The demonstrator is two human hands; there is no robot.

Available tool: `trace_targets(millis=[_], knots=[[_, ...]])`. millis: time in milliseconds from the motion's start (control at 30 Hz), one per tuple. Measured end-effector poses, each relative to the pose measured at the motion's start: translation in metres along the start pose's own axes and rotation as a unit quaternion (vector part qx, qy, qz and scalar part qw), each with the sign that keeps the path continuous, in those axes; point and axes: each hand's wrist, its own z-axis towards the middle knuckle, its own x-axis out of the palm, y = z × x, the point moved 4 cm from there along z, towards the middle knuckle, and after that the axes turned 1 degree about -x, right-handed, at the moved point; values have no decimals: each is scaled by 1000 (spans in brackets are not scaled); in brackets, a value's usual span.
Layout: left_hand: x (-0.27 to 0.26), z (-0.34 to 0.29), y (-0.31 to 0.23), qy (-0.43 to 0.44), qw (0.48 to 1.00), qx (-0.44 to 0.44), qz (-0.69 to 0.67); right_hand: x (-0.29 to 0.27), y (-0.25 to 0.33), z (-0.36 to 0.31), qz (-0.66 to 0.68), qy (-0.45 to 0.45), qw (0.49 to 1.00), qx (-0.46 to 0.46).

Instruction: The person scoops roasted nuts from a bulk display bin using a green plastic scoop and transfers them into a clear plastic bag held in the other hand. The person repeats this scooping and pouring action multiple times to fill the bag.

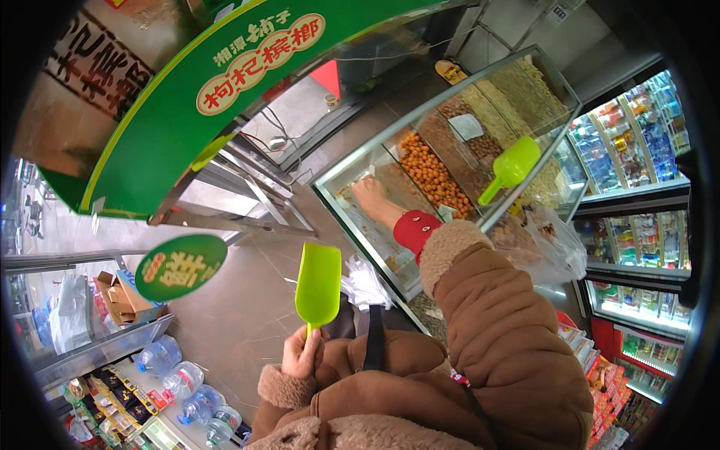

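Note:
My left hand [301, 352] is wrapped round the handle of a lime-green scoop [319, 285], held upright in front of my body; its bowl looks empty. My right arm stretches forward over a glass-sided display case [352, 166]. Down in its left-end compartment, which has only scattered bits on its bottom, is my right hand [375, 201]. Its fingers are drawn together beside a small whitish piece; whatever they pinch is too small to name. The neighbouring compartment holds round orange-brown balls [431, 172]. A second green scoop [517, 161] rests on the case farther right.
Other compartments hold brown and pale dried goods [495, 101]. A clear plastic bag [555, 244] hangs at the case's near right side, white bags [366, 281] at its left corner. A green sign [247, 67] arches at upper left. Large water bottles [184, 381] stand lower left; lit fridges [634, 135] line the right.

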Motion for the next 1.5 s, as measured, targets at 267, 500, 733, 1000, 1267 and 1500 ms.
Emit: trace_targets(millis=[267,500,733,1000,1267,1500], knots=[[-16,-5,29,-64,995,-65,-28,47,-3,28,65,-52,980,182],[-10,5,31,-39,996,-69,-39,58,8,16,260,-73,946,179],[-8,11,30,-19,997,-79,-16,72,44,15,335,18,942,10],[-13,11,33,-20,996,-81,-8,68,20,15,347,-97,928,99],[-17,10,41,-42,994,-99,-22,80,46,13,386,-44,921,-24],[-11,19,38,-11,995,-93,-17,80,27,3,343,195,915,-86]])
